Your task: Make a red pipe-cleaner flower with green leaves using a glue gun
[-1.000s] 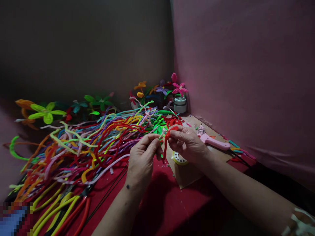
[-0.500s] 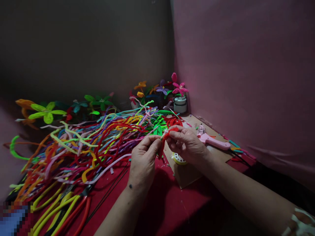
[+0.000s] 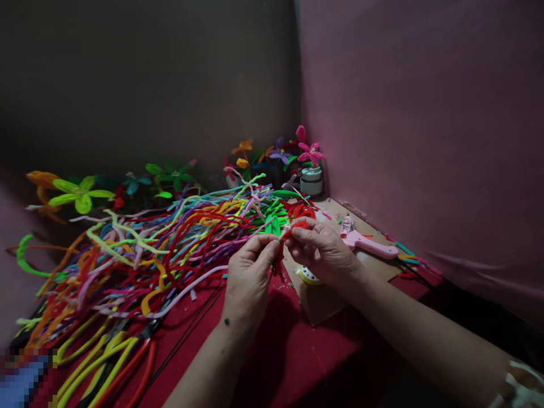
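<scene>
Both hands meet above the table, pinching a small red fuzzy pipe-cleaner piece (image 3: 300,225) between them. My left hand (image 3: 249,277) is closed, thumb against fingers, at its lower left end, where a bit of green shows. My right hand (image 3: 325,252) is closed on the red part, and its fingers partly cover the shape. Part of the red fuzz hangs below the fingertips. Just behind my hands lie green pipe-cleaner pieces (image 3: 272,224) and a bundle of red ones (image 3: 301,211). Under my right hand a yellow-rimmed roll (image 3: 309,276) is partly hidden.
A large pile of coloured pipe cleaners (image 3: 140,243) spreads across the left. Pliers with red and yellow handles (image 3: 147,368) lie nearer. A pink glue gun (image 3: 374,246) rests on a cardboard sheet (image 3: 323,309). Pipe-cleaner flowers (image 3: 311,154) stand along the back wall.
My left hand has shifted very slightly to the right, and the hanging red part has turned a little. Both hands keep their grip; the surroundings look the same.
</scene>
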Action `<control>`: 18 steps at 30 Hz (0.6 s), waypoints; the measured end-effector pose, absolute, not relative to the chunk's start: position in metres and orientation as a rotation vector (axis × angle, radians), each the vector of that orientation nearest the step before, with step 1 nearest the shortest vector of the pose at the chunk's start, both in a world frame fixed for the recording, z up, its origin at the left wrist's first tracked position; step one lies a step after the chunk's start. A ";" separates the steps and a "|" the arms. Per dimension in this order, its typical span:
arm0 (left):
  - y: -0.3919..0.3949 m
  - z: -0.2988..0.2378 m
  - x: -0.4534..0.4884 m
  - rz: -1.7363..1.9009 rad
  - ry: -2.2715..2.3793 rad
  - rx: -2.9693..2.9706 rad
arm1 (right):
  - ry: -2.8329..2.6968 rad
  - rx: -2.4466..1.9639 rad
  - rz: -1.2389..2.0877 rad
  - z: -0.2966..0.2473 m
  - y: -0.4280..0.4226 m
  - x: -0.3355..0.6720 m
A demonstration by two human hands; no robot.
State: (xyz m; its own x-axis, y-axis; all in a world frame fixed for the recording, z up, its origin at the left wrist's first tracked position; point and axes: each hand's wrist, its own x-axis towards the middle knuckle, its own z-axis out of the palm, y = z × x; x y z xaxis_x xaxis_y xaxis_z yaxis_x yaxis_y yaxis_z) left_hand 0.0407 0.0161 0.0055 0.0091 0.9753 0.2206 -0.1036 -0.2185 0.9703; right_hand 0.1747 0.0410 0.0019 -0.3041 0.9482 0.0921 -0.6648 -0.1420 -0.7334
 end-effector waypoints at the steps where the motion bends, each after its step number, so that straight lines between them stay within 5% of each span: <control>1: 0.016 0.006 0.041 1.401 1.011 1.305 | -0.827 -0.472 1.722 0.002 0.041 0.175; 18: 0.007 0.006 0.047 1.443 1.306 1.678 | -0.810 -0.511 1.697 0.000 0.040 0.172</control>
State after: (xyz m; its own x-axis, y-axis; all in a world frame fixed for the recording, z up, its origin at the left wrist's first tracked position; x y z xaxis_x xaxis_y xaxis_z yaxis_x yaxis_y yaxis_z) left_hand 0.0475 0.0067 0.0056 -0.0558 0.9148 0.4000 0.3074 -0.3654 0.8786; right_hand 0.1718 0.0403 0.0001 -0.2748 0.9586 0.0742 -0.6603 -0.1321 -0.7393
